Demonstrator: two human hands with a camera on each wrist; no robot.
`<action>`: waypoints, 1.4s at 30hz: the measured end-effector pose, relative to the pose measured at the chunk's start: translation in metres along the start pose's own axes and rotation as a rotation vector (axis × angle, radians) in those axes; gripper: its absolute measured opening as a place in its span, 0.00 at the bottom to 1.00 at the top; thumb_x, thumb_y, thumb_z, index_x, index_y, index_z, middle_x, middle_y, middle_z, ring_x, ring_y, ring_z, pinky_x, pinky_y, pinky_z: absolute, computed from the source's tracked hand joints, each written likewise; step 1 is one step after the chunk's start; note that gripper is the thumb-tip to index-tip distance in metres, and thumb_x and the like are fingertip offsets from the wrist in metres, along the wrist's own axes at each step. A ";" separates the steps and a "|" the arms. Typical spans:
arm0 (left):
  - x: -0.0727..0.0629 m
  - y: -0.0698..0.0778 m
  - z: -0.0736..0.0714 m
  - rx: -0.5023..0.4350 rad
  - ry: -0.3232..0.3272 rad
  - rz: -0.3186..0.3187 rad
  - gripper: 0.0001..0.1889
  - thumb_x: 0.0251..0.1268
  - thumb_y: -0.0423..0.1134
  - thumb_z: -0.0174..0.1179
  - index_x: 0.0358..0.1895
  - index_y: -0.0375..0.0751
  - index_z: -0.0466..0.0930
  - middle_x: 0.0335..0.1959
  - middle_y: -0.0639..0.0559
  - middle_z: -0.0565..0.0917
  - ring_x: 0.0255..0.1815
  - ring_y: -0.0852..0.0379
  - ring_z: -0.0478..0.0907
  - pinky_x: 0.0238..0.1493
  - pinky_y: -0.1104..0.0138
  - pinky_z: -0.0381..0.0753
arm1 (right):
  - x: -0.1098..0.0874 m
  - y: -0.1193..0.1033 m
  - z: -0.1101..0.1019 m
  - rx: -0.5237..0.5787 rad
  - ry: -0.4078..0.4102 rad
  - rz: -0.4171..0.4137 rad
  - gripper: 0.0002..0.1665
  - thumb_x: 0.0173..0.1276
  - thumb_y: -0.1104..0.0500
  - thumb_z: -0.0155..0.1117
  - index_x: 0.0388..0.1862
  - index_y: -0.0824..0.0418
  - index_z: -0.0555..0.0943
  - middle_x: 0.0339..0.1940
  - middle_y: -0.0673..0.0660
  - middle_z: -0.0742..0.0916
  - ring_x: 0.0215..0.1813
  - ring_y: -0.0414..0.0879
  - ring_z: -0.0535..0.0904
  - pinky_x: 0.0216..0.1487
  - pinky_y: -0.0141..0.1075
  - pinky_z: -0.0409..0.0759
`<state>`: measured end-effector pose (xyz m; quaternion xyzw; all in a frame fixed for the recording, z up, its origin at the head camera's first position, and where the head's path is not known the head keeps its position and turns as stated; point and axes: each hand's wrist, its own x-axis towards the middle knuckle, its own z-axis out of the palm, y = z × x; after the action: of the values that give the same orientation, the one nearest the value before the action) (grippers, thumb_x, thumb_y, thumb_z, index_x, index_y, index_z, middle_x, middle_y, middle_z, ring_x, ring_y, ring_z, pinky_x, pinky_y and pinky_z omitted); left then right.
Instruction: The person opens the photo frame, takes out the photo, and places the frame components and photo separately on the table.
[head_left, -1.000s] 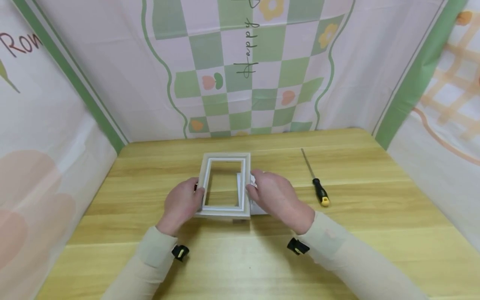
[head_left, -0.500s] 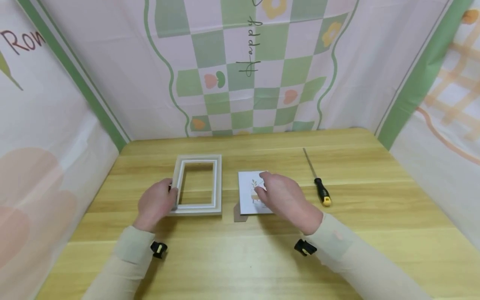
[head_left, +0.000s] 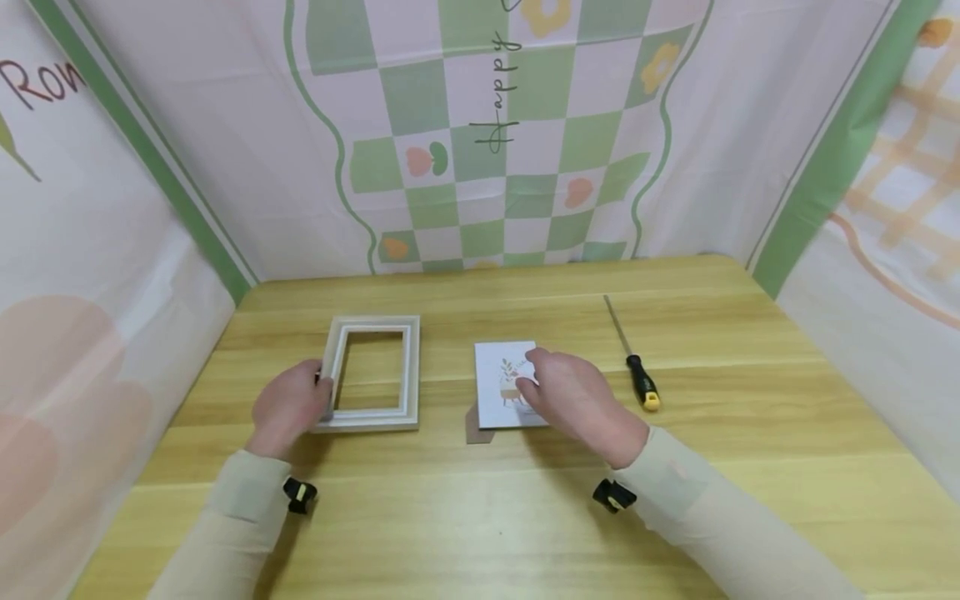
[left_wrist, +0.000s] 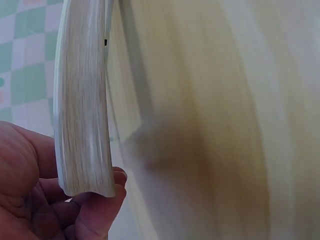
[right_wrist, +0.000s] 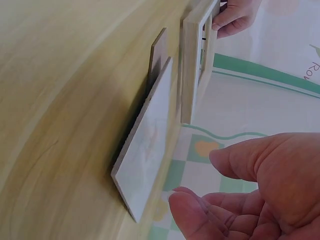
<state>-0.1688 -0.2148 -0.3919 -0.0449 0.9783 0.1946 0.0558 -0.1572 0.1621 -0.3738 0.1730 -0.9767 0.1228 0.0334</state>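
Note:
My left hand (head_left: 288, 404) grips the left side of a pale wooden picture frame (head_left: 412, 375), thumb on its front face. In the left wrist view the fingers curl under the frame's thick grained edge (left_wrist: 84, 110). The frame's opening has nothing in it, and wood grain shows through. Right of it lies a white picture panel (head_left: 491, 404) printed with a plant drawing. A brown tab (head_left: 477, 432) pokes out beneath the panel's near left corner. Over the panel's right side is my right hand (head_left: 581, 404); in the right wrist view its thumb and fingers are apart, with nothing between them.
A screwdriver (head_left: 642, 383) with a black and yellow handle lies to the right, its shaft pointing away from me. The wooden table (head_left: 495, 517) meets a printed green and white cloth (head_left: 480, 200) behind, with cloth at both sides too.
My left hand has carried the frame leftward, away from over the panel, uncovering the panel and brown tab. My right hand has come off the frame's right side and stays near the panel.

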 end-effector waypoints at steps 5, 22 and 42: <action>0.000 -0.006 -0.002 0.004 -0.021 -0.024 0.18 0.79 0.44 0.48 0.58 0.36 0.79 0.45 0.38 0.86 0.37 0.45 0.80 0.30 0.55 0.76 | 0.000 0.003 0.002 0.010 -0.022 0.001 0.21 0.76 0.53 0.64 0.56 0.70 0.81 0.28 0.56 0.87 0.29 0.45 0.81 0.36 0.45 0.85; 0.006 -0.015 -0.005 0.062 -0.017 -0.099 0.17 0.75 0.42 0.46 0.52 0.37 0.80 0.44 0.36 0.85 0.38 0.42 0.80 0.29 0.52 0.76 | -0.001 0.009 0.003 0.033 -0.087 0.035 0.21 0.76 0.55 0.62 0.56 0.71 0.81 0.34 0.60 0.89 0.33 0.47 0.82 0.44 0.48 0.86; 0.006 -0.016 -0.002 0.094 -0.063 -0.168 0.14 0.74 0.39 0.45 0.44 0.34 0.78 0.36 0.37 0.82 0.32 0.44 0.78 0.26 0.54 0.76 | 0.001 0.016 0.005 0.044 -0.170 0.098 0.19 0.77 0.52 0.62 0.52 0.69 0.81 0.34 0.58 0.86 0.32 0.47 0.77 0.39 0.44 0.81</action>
<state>-0.1732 -0.2306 -0.3964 -0.1179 0.9769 0.1445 0.1045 -0.1638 0.1748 -0.3820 0.1357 -0.9803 0.1305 -0.0596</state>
